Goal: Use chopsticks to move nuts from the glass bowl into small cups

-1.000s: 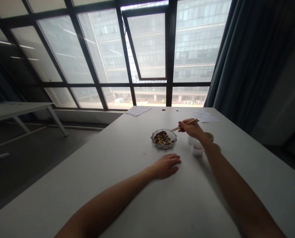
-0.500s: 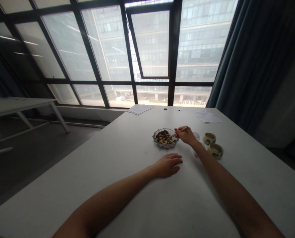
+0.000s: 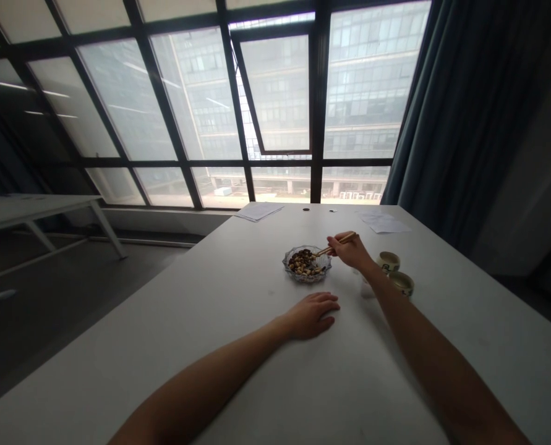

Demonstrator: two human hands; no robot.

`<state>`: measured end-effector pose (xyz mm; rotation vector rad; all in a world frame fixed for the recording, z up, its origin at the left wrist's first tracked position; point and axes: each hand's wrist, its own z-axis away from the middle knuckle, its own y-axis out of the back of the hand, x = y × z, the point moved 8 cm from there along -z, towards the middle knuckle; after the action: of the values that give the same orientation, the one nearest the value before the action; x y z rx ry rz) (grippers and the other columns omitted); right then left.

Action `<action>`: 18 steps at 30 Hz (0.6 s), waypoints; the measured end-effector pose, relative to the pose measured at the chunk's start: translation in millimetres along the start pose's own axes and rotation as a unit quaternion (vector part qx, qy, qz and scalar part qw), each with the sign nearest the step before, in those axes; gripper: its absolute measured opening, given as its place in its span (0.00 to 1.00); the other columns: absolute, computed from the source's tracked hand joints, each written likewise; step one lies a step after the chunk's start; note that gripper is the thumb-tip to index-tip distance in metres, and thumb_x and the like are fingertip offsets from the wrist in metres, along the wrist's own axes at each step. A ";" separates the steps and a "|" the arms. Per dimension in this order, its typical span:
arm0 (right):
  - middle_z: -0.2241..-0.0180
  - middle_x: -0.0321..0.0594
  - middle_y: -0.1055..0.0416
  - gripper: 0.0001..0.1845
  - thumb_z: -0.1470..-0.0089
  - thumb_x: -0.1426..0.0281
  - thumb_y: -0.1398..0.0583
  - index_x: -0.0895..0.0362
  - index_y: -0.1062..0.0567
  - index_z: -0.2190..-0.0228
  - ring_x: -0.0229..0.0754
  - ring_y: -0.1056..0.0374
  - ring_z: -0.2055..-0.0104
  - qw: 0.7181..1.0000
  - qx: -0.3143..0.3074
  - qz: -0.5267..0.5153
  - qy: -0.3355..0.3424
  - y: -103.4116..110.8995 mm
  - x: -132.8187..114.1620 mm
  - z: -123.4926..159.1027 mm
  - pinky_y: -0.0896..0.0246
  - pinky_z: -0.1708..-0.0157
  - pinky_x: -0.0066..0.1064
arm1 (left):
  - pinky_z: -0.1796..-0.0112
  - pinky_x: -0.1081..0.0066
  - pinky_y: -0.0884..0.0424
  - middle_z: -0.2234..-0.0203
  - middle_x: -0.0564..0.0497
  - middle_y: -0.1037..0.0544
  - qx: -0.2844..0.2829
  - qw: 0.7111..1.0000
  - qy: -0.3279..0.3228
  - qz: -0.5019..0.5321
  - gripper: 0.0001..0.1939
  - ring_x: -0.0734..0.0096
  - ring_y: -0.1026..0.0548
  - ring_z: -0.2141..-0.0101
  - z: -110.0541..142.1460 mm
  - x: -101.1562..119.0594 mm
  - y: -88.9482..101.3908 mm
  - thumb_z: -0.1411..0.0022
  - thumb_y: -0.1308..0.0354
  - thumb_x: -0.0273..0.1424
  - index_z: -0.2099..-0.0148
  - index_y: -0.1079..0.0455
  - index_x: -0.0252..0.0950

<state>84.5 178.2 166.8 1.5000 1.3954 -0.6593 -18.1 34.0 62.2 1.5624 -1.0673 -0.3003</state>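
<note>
A pair of wooden chopsticks (image 3: 327,250) is gripped in my right hand (image 3: 349,250), their tips down among the nuts (image 3: 302,262) in a clear scalloped glass bowl (image 3: 307,280). The nuts look mixed, some pale and some dark. On the white table in front of the bowl, my left hand (image 3: 313,315) lies flat with its fingers stretched out, touching only the tabletop. Just right of my right wrist stand two pale cups, a farther cup (image 3: 389,261) and a nearer cup (image 3: 401,283). Partly behind my forearm is a clear container (image 3: 368,288).
Papers (image 3: 259,211) lie at the table's far left corner, and more sheets (image 3: 383,221) at the far right. Two small round things lie near the back edge. Another white table (image 3: 38,204) stands to the left. A blue curtain (image 3: 435,117) hangs at the right by the windows.
The view has tilted slightly upward. My right hand has raised the chopsticks a little and shifted their tips toward the bowl's back. My left hand stays flat on the table.
</note>
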 end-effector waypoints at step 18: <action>0.82 0.49 0.25 0.20 0.48 0.56 0.29 0.58 0.22 0.80 0.46 0.28 0.85 0.972 -0.041 0.223 -0.061 117.9 -50.2 34.9 0.35 0.87 0.31 | 0.35 0.58 0.39 0.37 0.45 0.30 -0.008 1.000 0.013 0.004 0.20 0.56 0.35 0.35 0.5 -3.5 -1.0 0.31 0.43 0.33 0.39 0.31 0.40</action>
<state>194.4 136.8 228.9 1.6055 0.9356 -0.3972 -19.9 36.2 60.0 1.5438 -1.0480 -0.2830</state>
